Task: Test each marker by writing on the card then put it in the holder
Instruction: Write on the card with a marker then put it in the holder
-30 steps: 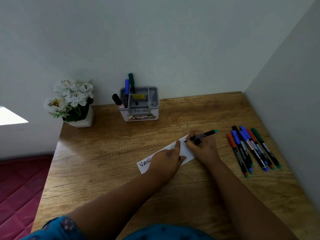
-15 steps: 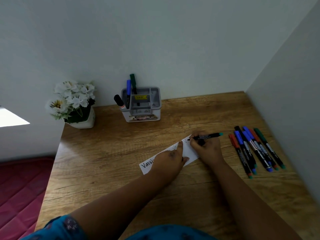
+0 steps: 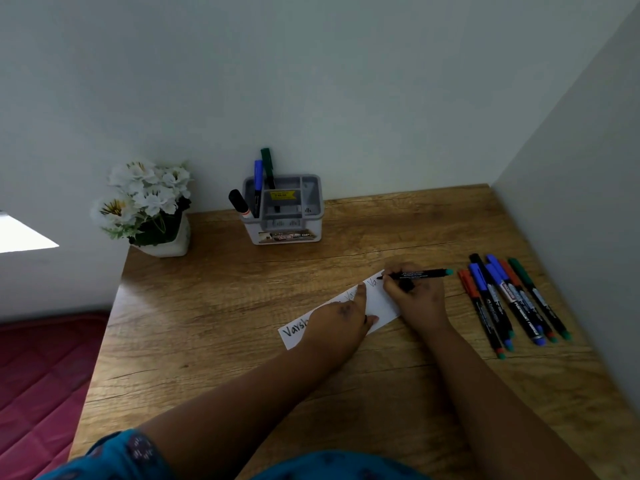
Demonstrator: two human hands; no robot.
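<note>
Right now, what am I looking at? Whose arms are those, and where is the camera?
There is no machine here. The arms belong to a person, and the camera sits on that person's head, looking down at a wooden desk. The left hand presses flat on a white card so it cannot slide. The right hand holds a black marker with its tip on the card, writing letters. Beside it, on the right, more markers lie in a row, waiting. At the back stands a grey holder with three markers already inside, and to its left a pot of white flowers.
</note>
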